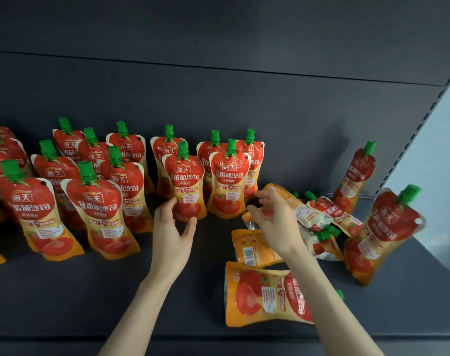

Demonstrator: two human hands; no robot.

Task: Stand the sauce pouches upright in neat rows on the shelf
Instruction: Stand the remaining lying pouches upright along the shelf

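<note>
Several soft red-and-orange sauce pouches with green screw caps lie flat on the dark grey shelf, right of the standing rows. My right hand hovers over them, fingers spread, holding nothing. My left hand frames the base of one upright pouch, fingers apart. Slick, squishy film, bottom-heavy I'd guess: pinch under the stiff spout, settle the gusset flat.
</note>
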